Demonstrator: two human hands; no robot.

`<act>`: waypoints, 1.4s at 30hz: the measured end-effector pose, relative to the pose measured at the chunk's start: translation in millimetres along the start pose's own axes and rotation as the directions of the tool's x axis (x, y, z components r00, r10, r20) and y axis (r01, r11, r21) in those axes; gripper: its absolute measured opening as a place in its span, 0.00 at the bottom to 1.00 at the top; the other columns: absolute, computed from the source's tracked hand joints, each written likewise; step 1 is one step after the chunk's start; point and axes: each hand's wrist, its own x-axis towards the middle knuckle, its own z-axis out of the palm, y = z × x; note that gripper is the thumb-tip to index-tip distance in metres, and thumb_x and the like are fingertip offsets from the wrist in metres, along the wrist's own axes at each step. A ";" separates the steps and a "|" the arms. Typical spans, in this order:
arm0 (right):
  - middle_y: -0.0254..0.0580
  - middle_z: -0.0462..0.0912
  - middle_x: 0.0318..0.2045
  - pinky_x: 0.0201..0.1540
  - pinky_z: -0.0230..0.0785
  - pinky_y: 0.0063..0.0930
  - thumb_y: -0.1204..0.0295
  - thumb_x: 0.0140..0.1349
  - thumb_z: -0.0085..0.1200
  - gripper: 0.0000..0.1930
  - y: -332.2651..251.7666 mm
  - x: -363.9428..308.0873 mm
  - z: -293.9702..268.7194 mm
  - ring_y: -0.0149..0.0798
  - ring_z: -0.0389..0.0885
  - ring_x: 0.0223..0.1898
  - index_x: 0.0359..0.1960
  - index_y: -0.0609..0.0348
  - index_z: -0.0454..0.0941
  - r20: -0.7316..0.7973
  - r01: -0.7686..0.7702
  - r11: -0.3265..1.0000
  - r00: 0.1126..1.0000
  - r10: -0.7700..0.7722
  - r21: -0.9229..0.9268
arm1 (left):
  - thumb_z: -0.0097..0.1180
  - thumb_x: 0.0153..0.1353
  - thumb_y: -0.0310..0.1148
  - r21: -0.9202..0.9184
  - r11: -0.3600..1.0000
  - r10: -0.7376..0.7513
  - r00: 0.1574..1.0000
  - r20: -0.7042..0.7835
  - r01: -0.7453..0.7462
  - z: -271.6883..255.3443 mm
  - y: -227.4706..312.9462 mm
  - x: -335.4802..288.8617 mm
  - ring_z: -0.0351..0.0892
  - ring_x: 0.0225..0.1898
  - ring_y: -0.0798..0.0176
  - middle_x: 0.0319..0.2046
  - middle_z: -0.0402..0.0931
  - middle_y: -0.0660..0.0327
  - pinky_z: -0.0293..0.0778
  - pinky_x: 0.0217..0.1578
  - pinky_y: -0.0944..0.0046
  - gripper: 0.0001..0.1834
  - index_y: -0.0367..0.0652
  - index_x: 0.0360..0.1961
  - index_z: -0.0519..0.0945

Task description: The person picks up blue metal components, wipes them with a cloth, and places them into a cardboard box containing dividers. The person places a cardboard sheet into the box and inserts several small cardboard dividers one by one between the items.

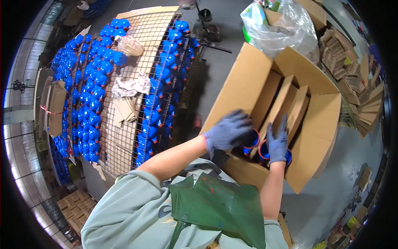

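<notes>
Both my hands wear dark blue-grey gloves and are over an open cardboard box (236, 89). My left hand (229, 130) is at the box's left side, its fingers smeared by motion, close to a blue round container with a red rim (251, 142). Whether it grips that container cannot be told. My right hand (277, 141) has its fingers stretched out along the cardboard dividers (286, 99) inside the box. Beneath and beside it sit more blue containers with red rims (289, 157), partly hidden by the hand and the box's near wall.
Left of me stands a wire-mesh rack (124, 143) with many glossy blue pieces (97, 79) along it. On the mesh lie a crumpled cloth (132, 85), a plastic bag (130, 45) and cardboard pieces (124, 110). Beyond the box are clear plastic bags (286, 29) and stacked cardboard (338, 50).
</notes>
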 end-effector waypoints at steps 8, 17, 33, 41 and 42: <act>0.54 0.75 0.61 0.65 0.65 0.34 0.69 0.68 0.55 0.28 -30.6 12.9 19.1 0.45 0.74 0.62 0.68 0.66 0.65 -0.018 -0.218 0.952 0.974 0.227 0.215 | 0.69 0.47 0.63 0.356 -0.510 -0.639 -0.068 -0.766 0.783 -160.4 -178.6 -296.8 0.64 0.66 0.37 0.62 0.67 0.38 0.63 0.64 0.41 0.62 0.43 0.75 0.52; 0.54 0.62 0.68 0.71 0.43 0.60 0.60 0.58 0.57 0.32 -149.5 41.8 106.5 0.61 0.54 0.71 0.66 0.47 0.71 0.147 0.229 0.875 0.972 -0.183 -0.427 | 0.52 0.61 0.47 0.664 -0.311 -0.892 -0.449 0.043 0.680 -311.8 -161.2 -405.2 0.77 0.57 0.35 0.55 0.75 0.32 0.73 0.58 0.48 0.38 0.38 0.68 0.61; 0.50 0.77 0.55 0.60 0.71 0.41 0.64 0.64 0.48 0.28 -164.5 45.2 10.2 0.48 0.78 0.56 0.65 0.64 0.66 0.317 -0.155 -0.411 0.876 0.363 0.898 | 0.74 0.54 0.38 -0.546 0.698 -0.327 0.884 0.333 0.464 -117.3 -36.5 63.6 0.66 0.64 0.54 0.70 0.57 0.49 0.72 0.57 0.56 0.52 0.43 0.75 0.55; 0.52 0.77 0.57 0.64 0.69 0.46 0.64 0.62 0.55 0.31 -69.9 -134.1 -52.6 0.51 0.77 0.59 0.66 0.63 0.66 0.301 0.113 -0.538 0.726 0.619 0.835 | 0.61 0.53 0.30 0.178 0.872 0.355 0.841 0.409 -0.455 -34.6 -16.3 173.4 0.72 0.59 0.51 0.39 0.83 0.64 0.50 0.70 0.36 0.13 0.56 0.41 0.86; 0.52 0.77 0.58 0.64 0.69 0.47 0.64 0.62 0.54 0.31 -60.4 -150.8 -52.1 0.51 0.77 0.59 0.66 0.63 0.66 0.254 0.159 -0.482 0.686 0.681 0.862 | 0.61 0.51 0.30 0.195 0.838 0.384 0.805 0.452 -0.510 -17.9 -18.0 170.0 0.70 0.62 0.52 0.40 0.83 0.65 0.44 0.71 0.33 0.13 0.58 0.39 0.87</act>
